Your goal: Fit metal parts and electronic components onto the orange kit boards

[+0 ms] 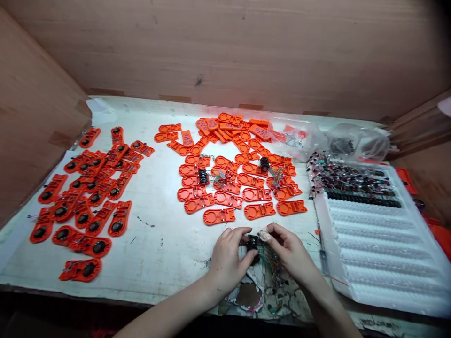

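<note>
Near the front edge of the table, my left hand (pixel 229 258) is closed around a stack of small black round speakers (pixel 252 242), thumb below and fingers above. My right hand (pixel 291 251) is just to the right of the stack, its thumb and fingers pinched together. Something white (pixel 264 234), perhaps a wrap, covers its fingertips, and what they pinch is too small to make out. Thin coloured wires (pixel 275 265) trail below the right hand. Beyond both hands, orange plastic shells (pixel 219 216) lie in rows, with more speaker stacks (pixel 203 177) and wires on top.
To the left lie orange shells fitted with black speakers (pixel 82 218). More shells (pixel 229 126) are heaped at the back beside clear plastic bags (pixel 340 141). On the right, a white foam tray (pixel 380 253) bears wired parts; a screwdriver (pixel 323 260) lies along it. Cardboard walls (pixel 225 56) enclose the table.
</note>
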Motion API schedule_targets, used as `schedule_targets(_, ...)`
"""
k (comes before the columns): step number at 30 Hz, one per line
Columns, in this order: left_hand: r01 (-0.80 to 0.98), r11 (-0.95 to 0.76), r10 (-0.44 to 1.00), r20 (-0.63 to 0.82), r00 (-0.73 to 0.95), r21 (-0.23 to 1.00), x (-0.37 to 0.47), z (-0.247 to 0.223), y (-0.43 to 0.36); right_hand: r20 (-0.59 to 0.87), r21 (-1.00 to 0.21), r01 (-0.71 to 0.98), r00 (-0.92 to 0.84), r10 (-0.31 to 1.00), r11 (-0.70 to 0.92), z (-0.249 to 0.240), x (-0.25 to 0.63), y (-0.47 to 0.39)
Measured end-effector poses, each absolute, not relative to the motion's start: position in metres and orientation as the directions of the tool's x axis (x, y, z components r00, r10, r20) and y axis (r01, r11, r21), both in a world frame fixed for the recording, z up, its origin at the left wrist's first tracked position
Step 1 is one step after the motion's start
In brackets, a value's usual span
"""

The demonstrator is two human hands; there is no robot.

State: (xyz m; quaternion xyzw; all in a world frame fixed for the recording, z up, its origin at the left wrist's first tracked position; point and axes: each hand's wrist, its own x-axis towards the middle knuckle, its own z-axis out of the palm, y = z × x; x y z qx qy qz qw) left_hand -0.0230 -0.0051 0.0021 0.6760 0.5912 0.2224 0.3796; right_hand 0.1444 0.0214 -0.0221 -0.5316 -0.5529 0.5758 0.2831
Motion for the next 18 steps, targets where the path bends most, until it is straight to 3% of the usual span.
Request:
schedule_targets(2, 0.642, -0.028, 0.964, -0.149, 0.219, 0.766, -0.025, 0.002, -0.006, -0.279, -0.947, 0.243, -0.291, 0.915, -0.211, -0.019, 0.152, 0.022)
schedule_targets(5, 0.678, -0.130, 0.942, -0.125, 0.313, 0.724, -0.029, 0.005, -0.004, -0.081, -0.934, 0.356, -0.259, 0.962, 0.018, -0.011, 0.164, 0.013)
schedule_targets(10, 0.649, -0.218, 0.885, -0.132, 0.446, 0.729, -0.033, 0.010, 0.005, 0.237, -0.699, 0.531, -0.460, 0.856, 0.479, -0.010, 0.165, -0.018)
schedule_targets(13, 0.643, -0.174, 0.895, -0.153, 0.420, 0.746, -0.031, 0.009, 0.008, 0.366, -0.540, 0.646, -0.396, 0.842, 0.539, -0.022, 0.153, -0.029)
schedule_targets(18, 0.659, -0.246, 0.872, -0.135, 0.470, 0.711, -0.033, 0.011, 0.009, 0.413, -0.525, 0.683, -0.317, 0.854, 0.508, -0.036, 0.145, -0.032)
